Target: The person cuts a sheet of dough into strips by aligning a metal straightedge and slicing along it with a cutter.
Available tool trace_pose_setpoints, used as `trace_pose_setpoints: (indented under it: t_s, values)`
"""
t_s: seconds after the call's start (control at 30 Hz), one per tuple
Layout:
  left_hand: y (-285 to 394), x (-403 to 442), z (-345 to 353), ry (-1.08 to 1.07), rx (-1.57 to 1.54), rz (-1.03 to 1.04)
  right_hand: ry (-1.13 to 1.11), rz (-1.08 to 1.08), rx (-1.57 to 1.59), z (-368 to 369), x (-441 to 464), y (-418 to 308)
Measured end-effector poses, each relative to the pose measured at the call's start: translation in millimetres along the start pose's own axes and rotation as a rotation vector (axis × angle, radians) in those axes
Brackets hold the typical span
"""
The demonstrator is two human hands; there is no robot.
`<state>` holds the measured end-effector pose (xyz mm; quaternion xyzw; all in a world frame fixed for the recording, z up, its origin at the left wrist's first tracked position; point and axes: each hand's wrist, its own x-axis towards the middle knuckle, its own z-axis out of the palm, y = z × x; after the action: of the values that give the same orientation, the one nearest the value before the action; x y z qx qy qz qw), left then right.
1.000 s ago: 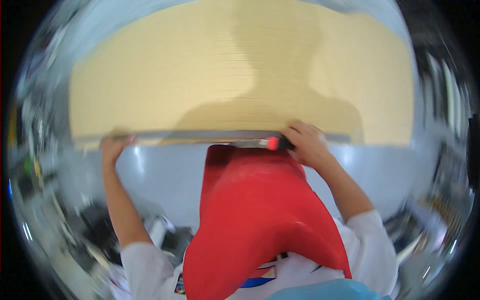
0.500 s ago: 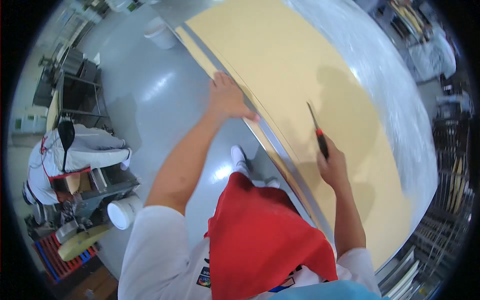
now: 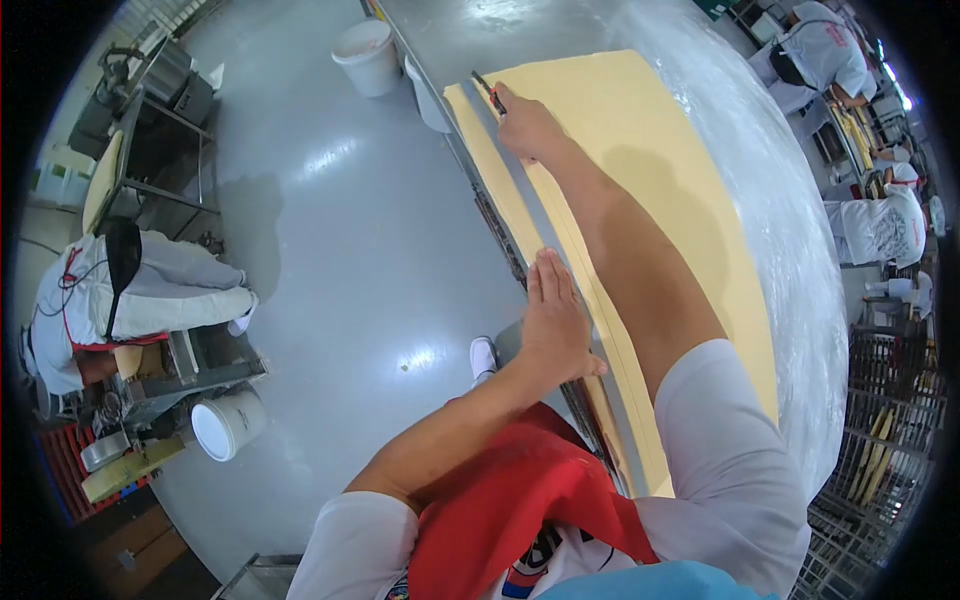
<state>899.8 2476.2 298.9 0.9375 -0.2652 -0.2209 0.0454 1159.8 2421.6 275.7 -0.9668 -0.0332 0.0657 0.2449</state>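
Our left hand [image 3: 558,325] lies flat over the grey strip [image 3: 535,210] and the margin of the yellow sheet [image 3: 680,150], fingers straight, thumb apart, grasping nothing, presumably to steady the strip; our right hand [image 3: 528,125] curls closed around the knife [image 3: 493,94] at the strip's far end, probably for guidance along the straight edge; print on our white shirt [image 3: 730,470] is illegible.

Light [image 3: 330,155] glints on the grey floor [image 3: 320,290]; metal racks [image 3: 880,460] stand at right, a metal-framed table [image 3: 170,197] at left
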Motion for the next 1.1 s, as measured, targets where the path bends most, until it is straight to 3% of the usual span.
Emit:
trace_pose_setpoints:
  t_s: [0.6,1.1]
  values:
    - [-10,-3,11,0.083,-0.13,0.055,-0.393,0.11,-0.107,-46,29,-48]
    - [7,5,26,0.178,0.022,-0.033,-0.441,0.11,0.01,-62,-167,16]
